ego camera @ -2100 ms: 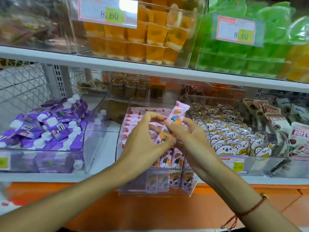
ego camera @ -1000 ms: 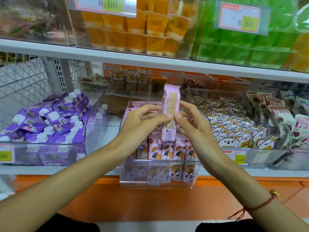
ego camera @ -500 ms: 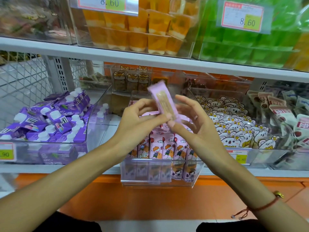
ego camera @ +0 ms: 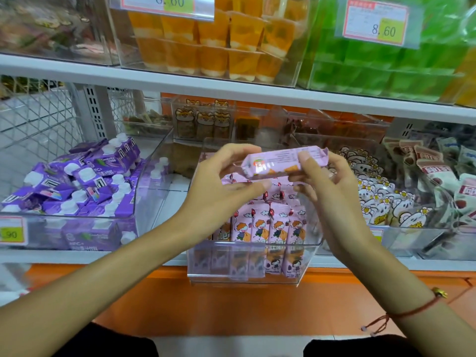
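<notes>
A pink snack packet (ego camera: 279,162) lies nearly level in the air, its printed back toward me. My left hand (ego camera: 221,186) holds its left end, fingers curled over the top and thumb beneath. My right hand (ego camera: 327,181) pinches its right end. Both hands hover above a clear plastic bin (ego camera: 247,275) at the shelf front, which holds a row of upright pink packets (ego camera: 270,225) with a cartoon child on them.
A clear bin of purple spouted pouches (ego camera: 77,181) stands to the left, and bins of white cartoon packets (ego camera: 381,204) to the right. The white shelf board (ego camera: 231,91) above carries orange (ego camera: 213,42) and green jelly cups (ego camera: 386,63). An orange panel (ego camera: 231,305) runs below.
The packet has turned from upright, through a tilt to the left, to nearly level. Both hands stayed on it and shifted to its two ends.
</notes>
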Demonstrator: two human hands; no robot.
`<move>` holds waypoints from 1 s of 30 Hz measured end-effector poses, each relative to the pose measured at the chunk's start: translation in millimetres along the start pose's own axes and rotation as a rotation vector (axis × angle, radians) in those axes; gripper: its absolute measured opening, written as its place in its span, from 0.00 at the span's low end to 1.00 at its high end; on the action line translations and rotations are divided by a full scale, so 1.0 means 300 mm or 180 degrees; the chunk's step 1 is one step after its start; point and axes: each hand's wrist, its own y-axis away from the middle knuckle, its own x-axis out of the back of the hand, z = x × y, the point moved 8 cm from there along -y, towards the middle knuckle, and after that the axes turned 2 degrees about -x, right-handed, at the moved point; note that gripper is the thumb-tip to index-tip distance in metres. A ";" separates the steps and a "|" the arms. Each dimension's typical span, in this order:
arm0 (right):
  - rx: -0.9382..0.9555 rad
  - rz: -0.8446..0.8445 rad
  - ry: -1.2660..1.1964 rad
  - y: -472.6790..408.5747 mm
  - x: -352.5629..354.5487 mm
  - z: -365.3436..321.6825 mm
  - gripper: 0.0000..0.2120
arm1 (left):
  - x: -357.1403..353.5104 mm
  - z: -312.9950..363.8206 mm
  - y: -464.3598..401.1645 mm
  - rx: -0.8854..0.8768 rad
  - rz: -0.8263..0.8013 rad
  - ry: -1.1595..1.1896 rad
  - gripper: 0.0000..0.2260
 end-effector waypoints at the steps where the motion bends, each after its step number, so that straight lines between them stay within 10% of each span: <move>1: -0.0113 0.0045 -0.0080 -0.007 0.011 0.010 0.18 | -0.006 0.002 0.002 -0.0056 -0.0045 -0.0061 0.18; 13: 0.0408 0.0152 0.1798 -0.059 0.110 -0.002 0.14 | 0.102 -0.033 -0.118 -0.0244 0.0764 -0.0743 0.17; 30: 0.0136 -0.0672 0.2620 -0.027 0.124 0.089 0.15 | -0.141 -0.181 -0.381 -0.0380 -0.0967 -0.2548 0.20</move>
